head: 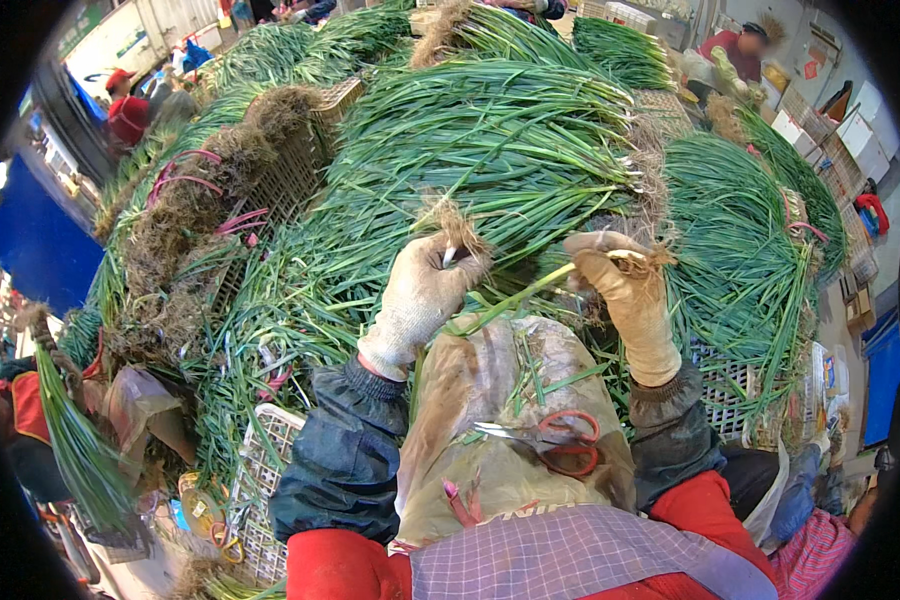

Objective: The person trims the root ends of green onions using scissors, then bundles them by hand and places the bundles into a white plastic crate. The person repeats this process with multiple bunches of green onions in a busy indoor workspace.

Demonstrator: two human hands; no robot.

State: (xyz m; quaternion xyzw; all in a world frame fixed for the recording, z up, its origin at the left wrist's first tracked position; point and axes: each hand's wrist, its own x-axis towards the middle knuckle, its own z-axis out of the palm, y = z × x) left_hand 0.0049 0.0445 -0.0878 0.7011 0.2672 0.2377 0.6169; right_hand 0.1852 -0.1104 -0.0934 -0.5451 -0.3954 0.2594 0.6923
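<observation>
My left hand (429, 296), in a pale knitted work glove, is closed around the white lower end of a green allium stalk (448, 256), whose brown roots (457, 225) stick out above the fingers. Between the thumb and fingers of my right hand (626, 307), gloved in a dirtier tan, is a single stalk (544, 282). Its roots point right, and its leaf end slants down leftward towards my knees. Red-handled scissors (570, 441) lie on the clear plastic sheet (465, 442) over my lap, near leaf scraps. Just beyond both hands rises a large heap of rooted green stalks (480, 142).
Plastic crates stand on the left (285, 195) and beside my left elbow (259, 480), with another under greens on the right (720, 382). More green heaps (742, 225) surround me. Co-workers sit at far left (127, 112) and far right (735, 60). A stalk bundle (75, 427) hangs near left.
</observation>
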